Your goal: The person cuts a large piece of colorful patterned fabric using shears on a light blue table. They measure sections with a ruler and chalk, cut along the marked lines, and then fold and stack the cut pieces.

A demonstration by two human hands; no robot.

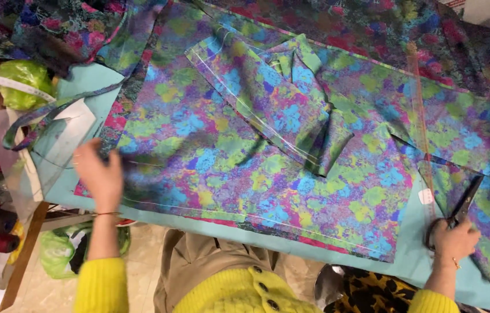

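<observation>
While right hand (452, 239) fingers grip scissors (465, 203) | left hand (101, 174) fingers spread on fabric (227, 156)

The patterned fabric (245, 168) is a splotchy blue, green, purple and pink print, spread flat over the tabletop with a smaller folded piece lying on top. The black scissors (464, 203) sit near its right edge, blades pointing up and away.

The left hand (101, 174) rests on the colourful cloth (210, 150); the right hand (452, 239) holds black scissors (466, 202) on it.
</observation>
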